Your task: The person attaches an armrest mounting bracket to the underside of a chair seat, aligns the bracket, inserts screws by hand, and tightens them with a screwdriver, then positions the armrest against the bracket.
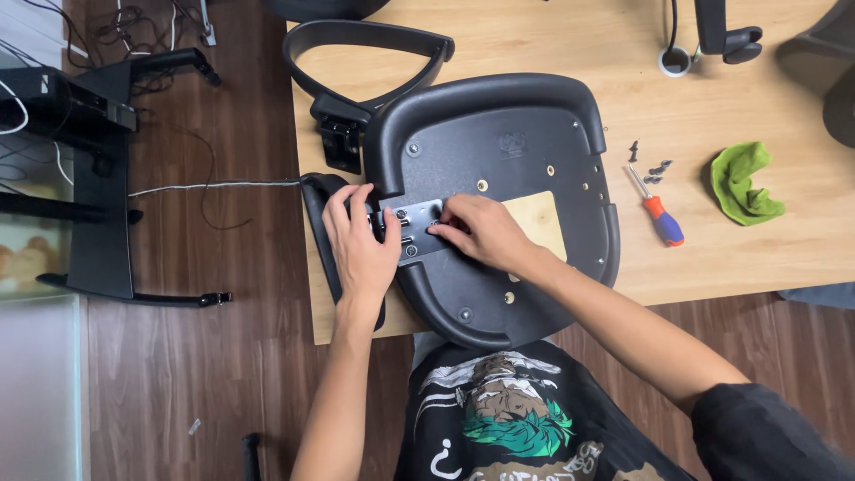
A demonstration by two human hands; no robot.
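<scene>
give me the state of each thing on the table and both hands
seat pan: upside down on the table
metal bracket: flat on the seat pan
left hand: resting on the bracket's left end
right hand: fingertips on the bracket
screwdriver: lying flat, untouched
loose screws: apart, not fitted
green cloth: crumpled

You've got the black chair seat (508, 151) lying upside down on the wooden table, 1 armrest (317, 214) with its metal bracket (417, 227) laid against its left edge.
</scene>
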